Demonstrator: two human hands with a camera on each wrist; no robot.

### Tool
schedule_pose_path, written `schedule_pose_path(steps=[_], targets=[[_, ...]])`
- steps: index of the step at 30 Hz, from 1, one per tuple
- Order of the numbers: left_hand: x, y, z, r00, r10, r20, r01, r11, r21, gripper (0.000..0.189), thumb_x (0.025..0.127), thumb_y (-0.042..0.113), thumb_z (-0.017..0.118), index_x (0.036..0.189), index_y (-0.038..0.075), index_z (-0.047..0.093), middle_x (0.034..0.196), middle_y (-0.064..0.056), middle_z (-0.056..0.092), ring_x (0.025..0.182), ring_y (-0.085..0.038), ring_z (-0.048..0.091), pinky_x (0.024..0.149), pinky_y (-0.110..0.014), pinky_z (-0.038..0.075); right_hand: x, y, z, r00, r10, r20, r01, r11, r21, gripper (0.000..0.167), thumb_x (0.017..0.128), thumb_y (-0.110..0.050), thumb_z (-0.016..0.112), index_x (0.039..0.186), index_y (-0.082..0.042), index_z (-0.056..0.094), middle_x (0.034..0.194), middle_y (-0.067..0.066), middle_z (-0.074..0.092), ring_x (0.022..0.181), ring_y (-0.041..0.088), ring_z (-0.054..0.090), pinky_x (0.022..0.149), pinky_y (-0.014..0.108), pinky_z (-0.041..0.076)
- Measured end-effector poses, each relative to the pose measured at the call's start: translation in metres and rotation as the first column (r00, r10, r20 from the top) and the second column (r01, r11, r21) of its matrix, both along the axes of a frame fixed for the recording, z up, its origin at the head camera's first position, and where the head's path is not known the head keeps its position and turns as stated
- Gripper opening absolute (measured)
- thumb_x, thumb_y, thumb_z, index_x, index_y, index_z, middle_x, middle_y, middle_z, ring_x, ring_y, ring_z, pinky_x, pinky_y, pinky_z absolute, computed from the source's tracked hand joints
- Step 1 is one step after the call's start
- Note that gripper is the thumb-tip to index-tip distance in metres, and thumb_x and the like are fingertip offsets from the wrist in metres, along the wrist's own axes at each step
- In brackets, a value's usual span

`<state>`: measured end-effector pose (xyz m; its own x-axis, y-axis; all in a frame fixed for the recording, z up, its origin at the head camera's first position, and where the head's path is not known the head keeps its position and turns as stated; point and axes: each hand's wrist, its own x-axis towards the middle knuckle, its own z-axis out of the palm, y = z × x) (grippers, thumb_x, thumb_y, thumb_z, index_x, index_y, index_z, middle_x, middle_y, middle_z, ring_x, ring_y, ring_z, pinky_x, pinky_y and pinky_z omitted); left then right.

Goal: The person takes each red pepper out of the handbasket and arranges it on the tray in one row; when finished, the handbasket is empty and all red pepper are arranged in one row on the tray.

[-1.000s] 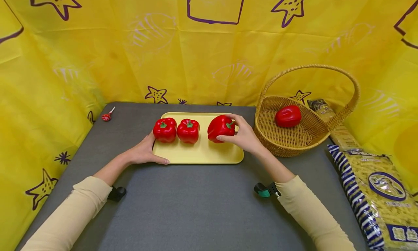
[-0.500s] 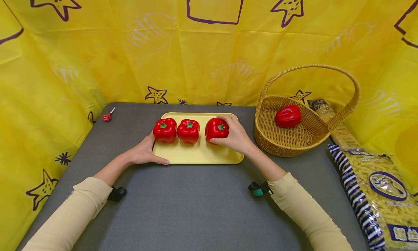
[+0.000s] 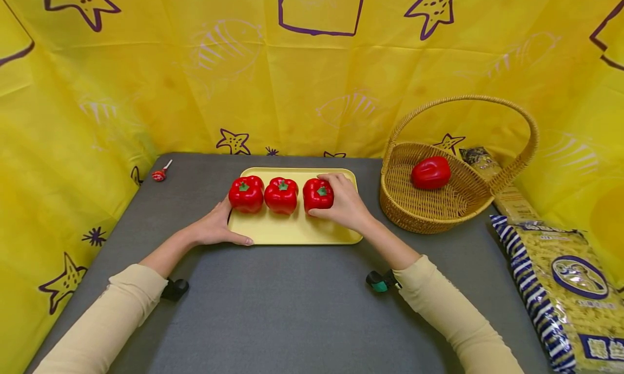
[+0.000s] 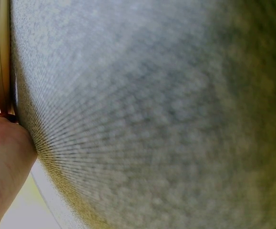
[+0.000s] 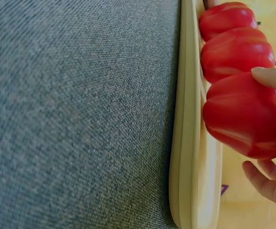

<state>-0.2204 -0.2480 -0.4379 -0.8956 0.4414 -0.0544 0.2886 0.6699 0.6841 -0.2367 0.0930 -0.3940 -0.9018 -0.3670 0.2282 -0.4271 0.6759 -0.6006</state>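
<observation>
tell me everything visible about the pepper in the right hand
The red bell pepper is glossy, lobed and plastic-looking, with a green stem on top. Roughly upright, it is over the right half of the yellow tray, with a gap to the nearest pepper. The right hand grips it from the right; whether its base touches the tray is unclear.

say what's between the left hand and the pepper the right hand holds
The head view shows two: the leftmost pepper and the middle pepper, side by side on the tray.

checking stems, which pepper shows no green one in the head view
The pepper in the basket; the other three all show green stems.
</observation>
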Motion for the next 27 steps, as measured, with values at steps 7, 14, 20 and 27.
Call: schedule_pose_path(steps=[7,14,20,27], targets=[[-0.0002,0.0004,0.0001,1.0,-0.004,-0.006,0.004,1.0,0.003,0.128,0.068,0.049,0.086,0.156,0.02,-0.001,0.158,-0.01,0.014,0.139,-0.031,0.02,0.11,-0.063,0.014,-0.0009,-0.0036,-0.0018,1.0,0.0,-0.025,0.002,0.999,0.047,0.08,0.072,-0.039,0.086,0.137,-0.011,0.049,0.131,0.01,0.05,0.119,0.027,0.045,0.093,0.044,0.047],[-0.0002,0.0005,0.0,1.0,-0.005,-0.006,0.005,1.0,0.004,0.128,0.067,0.049,0.086,0.156,0.02,-0.002,0.158,-0.01,0.014,0.139,-0.032,0.02,0.11,-0.064,0.013,0.0,-0.0058,-0.004,0.999,-0.004,-0.037,0.007,0.998,0.062,0.083,0.072,-0.041,0.086,0.139,-0.012,0.048,0.132,0.009,0.049,0.12,0.027,0.043,0.095,0.043,0.046],[0.0012,0.0006,0.003,1.0,-0.002,0.007,0.002,1.0,0.008,0.127,0.068,0.047,0.086,0.156,0.02,-0.001,0.157,-0.01,0.016,0.14,-0.031,0.019,0.109,-0.065,0.011,0.0002,-0.0057,-0.0052,0.999,0.013,-0.052,-0.009,0.998,0.064,0.084,0.072,-0.039,0.086,0.139,-0.01,0.047,0.13,0.01,0.05,0.119,0.027,0.044,0.098,0.042,0.043],[0.0018,0.0006,0.0025,1.0,0.0,0.008,0.0,1.0,0.005,0.126,0.069,0.047,0.086,0.156,0.02,0.0,0.157,-0.01,0.015,0.139,-0.032,0.02,0.109,-0.065,0.013,0.0006,-0.0051,-0.0073,0.998,0.03,-0.059,-0.027,0.998,0.064,0.087,0.073,-0.037,0.086,0.143,-0.008,0.042,0.135,0.011,0.049,0.123,0.027,0.044,0.102,0.041,0.04]])
